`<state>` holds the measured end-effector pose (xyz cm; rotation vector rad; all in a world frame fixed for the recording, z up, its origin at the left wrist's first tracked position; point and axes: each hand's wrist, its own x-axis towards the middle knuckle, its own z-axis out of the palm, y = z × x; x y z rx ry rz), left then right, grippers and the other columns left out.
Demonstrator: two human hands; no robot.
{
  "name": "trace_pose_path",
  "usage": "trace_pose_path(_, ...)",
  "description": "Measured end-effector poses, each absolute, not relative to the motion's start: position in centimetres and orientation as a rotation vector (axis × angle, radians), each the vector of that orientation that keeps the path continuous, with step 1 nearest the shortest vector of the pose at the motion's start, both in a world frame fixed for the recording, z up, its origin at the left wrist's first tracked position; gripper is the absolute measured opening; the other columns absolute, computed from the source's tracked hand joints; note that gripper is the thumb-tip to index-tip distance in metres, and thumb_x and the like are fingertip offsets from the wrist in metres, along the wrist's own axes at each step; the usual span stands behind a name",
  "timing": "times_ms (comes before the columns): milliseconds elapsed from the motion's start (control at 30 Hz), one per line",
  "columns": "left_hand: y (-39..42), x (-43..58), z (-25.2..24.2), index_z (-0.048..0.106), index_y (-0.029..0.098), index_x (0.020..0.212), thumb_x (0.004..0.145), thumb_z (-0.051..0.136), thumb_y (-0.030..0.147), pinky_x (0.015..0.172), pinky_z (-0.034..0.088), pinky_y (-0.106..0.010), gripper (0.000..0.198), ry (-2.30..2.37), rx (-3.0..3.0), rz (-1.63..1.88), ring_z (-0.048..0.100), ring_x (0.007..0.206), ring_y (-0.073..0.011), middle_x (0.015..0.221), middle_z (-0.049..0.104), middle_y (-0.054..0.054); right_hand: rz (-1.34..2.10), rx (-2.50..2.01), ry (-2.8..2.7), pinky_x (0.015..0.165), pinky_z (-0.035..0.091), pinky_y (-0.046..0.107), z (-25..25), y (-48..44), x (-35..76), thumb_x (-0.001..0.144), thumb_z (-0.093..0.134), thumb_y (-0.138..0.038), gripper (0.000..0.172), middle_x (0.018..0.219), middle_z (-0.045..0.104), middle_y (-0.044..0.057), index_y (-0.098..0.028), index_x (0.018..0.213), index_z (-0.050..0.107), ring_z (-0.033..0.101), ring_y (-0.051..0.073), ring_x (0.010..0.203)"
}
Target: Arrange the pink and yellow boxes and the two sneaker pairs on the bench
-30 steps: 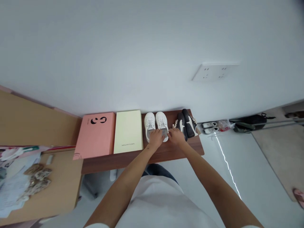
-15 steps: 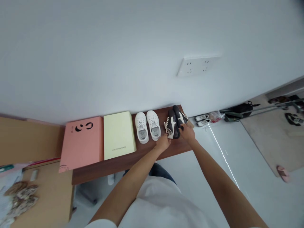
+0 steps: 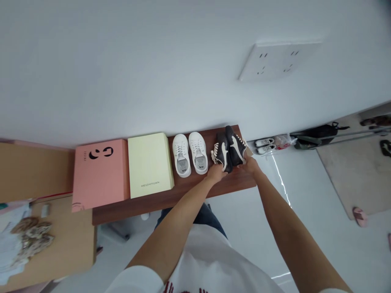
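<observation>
A pair of black sneakers with cream stripes and laces is side by side at the right end of the brown wooden shelf. Their toes point toward the wall and their laces face outward. My left hand (image 3: pixel 216 173) is closed on the heel of the left black sneaker (image 3: pixel 224 148). At the heel of the right black sneaker (image 3: pixel 234 142), my right hand (image 3: pixel 249 165) has its fingers closed; some fingertips are hidden. Just to the left stand two white sneakers (image 3: pixel 198 151), toes also to the wall.
A pale yellow box (image 3: pixel 149 162) and a pink box (image 3: pixel 100 175) lie on the wooden shelf (image 3: pixel 183 188) at left. Cardboard (image 3: pixel 70 240) sits at lower left. A wall socket plate (image 3: pixel 279 61) is above. White shoes (image 3: pixel 264 145) and a black bag (image 3: pixel 314 134) rest on the floor at right.
My right hand has shifted outward along the right black sneaker's heel, showing more of its side. Both hands still hold the pair. The camera view has also shifted slightly.
</observation>
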<state>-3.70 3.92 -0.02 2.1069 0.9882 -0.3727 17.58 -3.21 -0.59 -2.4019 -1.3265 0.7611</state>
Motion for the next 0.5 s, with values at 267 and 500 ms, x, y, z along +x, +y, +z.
trace_pose_path(267,4.9,-2.0,3.4,0.066,0.018,0.115,0.097,0.053,0.036,0.101,0.044,-0.041,0.029,0.886,2.366,-0.319,0.069,0.109,-0.0277,0.105,0.075,-0.011,0.523,-2.58,-2.121,0.095,0.04,0.038,2.7,-2.0,16.4,0.085,0.068,-0.022,0.025,0.11,0.072,0.015,-0.018,0.109,0.067,0.062,0.03,0.111)
trace_pose_path(500,6.3,-0.2,4.2,0.066,0.012,0.119,0.096,0.057,0.028,0.101,0.043,-0.042,0.03,0.851,2.472,-0.408,0.069,0.108,-0.0285,0.103,0.074,-0.015,0.455,-2.612,-2.209,0.095,0.036,0.039,2.5,-1.4,15.6,0.088,0.064,-0.023,0.021,0.117,0.072,0.015,-0.019,0.109,0.065,0.059,0.029,0.114)
